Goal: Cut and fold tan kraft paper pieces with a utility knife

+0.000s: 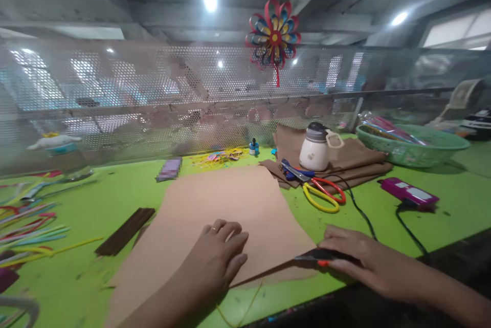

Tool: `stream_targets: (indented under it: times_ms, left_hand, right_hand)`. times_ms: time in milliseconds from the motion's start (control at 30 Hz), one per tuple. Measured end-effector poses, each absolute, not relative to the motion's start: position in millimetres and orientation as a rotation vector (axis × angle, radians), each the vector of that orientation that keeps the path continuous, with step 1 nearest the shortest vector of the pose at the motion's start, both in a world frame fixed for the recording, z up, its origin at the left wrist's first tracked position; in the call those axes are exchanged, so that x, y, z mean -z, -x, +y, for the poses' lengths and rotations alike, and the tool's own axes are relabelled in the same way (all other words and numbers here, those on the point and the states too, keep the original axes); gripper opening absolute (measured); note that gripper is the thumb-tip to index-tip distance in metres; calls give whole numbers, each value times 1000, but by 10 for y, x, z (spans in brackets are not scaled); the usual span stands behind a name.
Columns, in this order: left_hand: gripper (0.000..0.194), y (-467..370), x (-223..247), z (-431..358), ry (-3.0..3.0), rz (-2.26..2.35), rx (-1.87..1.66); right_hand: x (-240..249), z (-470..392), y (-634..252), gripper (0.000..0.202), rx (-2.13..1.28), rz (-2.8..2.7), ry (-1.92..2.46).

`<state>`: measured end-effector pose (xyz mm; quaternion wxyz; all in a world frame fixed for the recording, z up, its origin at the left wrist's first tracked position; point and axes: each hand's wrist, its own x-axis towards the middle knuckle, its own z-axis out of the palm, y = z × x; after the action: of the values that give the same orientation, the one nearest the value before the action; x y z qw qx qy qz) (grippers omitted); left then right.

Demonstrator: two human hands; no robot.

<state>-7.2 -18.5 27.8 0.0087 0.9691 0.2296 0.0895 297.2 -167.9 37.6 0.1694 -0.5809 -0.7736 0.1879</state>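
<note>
A large tan sheet [226, 205] lies on the green table, its near edge partly slit into a narrow strip. Resting on the sheet, my left hand [222, 248] has its fingers slightly curled and a ring on one finger; nothing shows in it. My right hand [356, 256] is wrapped round a dark cutting tool [320, 255] with a red spot, which looks like scissors. The tool's tip is at the sheet's right near edge, by the slit. A dark brown folded strip [126, 231] lies left of the sheet.
Scissors with red and yellow handles [322, 195] lie beside brown folded cloth [356, 159], on which a white jug [313, 151] stands. A green basket [422, 146] and purple device [409, 192] with a cable are at right. Coloured strips [34, 231] lie left. Mesh [146, 92] stands behind.
</note>
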Motion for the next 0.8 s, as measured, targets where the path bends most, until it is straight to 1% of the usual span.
stream_targets:
  times_ms: [100, 233, 333, 400, 633, 800]
  left_hand:
    - [21, 9, -284, -205, -3030, 747, -285]
    - [10, 58, -377, -163, -2984, 608, -309]
    - [18, 176, -477, -124, -2873, 588, -333]
    - [20, 249, -490, -93, -2834, 560, -355]
    - [24, 331, -221, 32, -2863, 435, -504]
    - [24, 333, -162, 71, -2876, 392, -559]
  right_hand:
    - [-332, -1671, -3033, 31, -520, -2182, 1660]
    - [-290, -1682, -3043, 33, -505, -2159, 1674]
    - [-304, -1697, -3027, 35, -535, -2169, 1672]
    - [-324, -1691, -3005, 36, -541, -2175, 1659]
    - [-332, -1638, -2879, 34, -509, -2218, 1620]
    - [-303, -1774, -2914, 32, -538, -2175, 1605]
